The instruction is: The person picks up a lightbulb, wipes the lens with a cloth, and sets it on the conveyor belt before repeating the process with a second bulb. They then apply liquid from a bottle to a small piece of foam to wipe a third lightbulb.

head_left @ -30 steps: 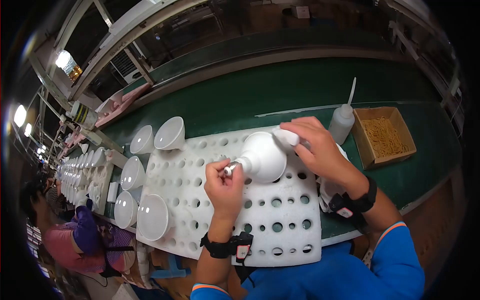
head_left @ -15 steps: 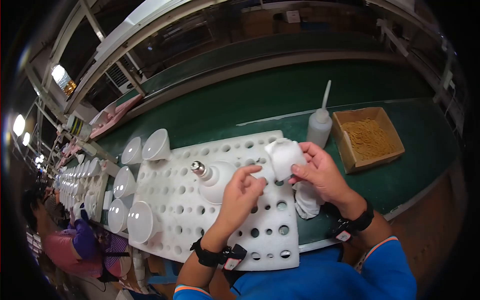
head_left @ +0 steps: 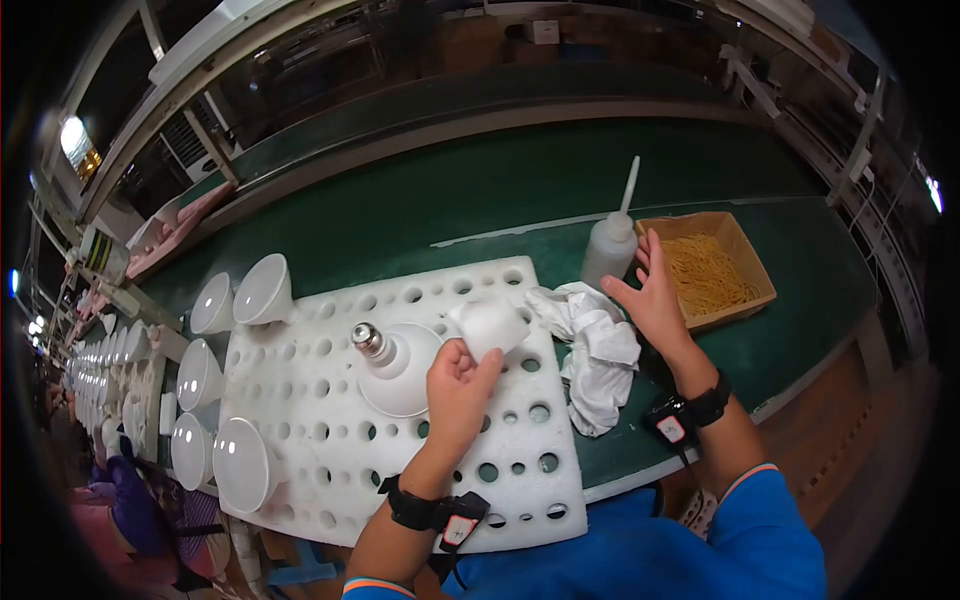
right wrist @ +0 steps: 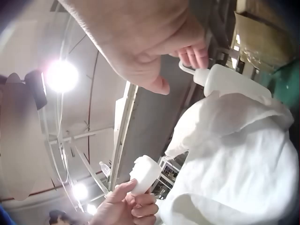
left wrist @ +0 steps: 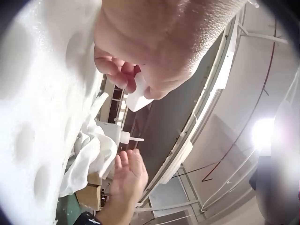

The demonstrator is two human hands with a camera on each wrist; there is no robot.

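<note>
The left hand (head_left: 462,392) pinches a small white piece (head_left: 490,325), paper or cloth, above the perforated white foam board (head_left: 335,470). Just left of that hand a white lamp housing (head_left: 398,372) stands on the board, its metal screw base upward. The right hand (head_left: 655,300) is empty, fingers spread, beside a squeeze bottle (head_left: 608,250) with a long nozzle. In the right wrist view the bottle (right wrist: 234,82) is beyond the right fingers; contact cannot be told. A crumpled white cloth (head_left: 600,360) lies between the hands.
A cardboard box (head_left: 757,262) of yellowish bands stands right of the bottle on the green table (head_left: 480,190). Several white bowl-shaped covers (head_left: 245,465) stand along the board's left side. More covers and another person are at the far left.
The lamp housing went from both hands onto the board. The white piece passed from the right hand to the left. The right hand has moved toward the bottle and opened.
</note>
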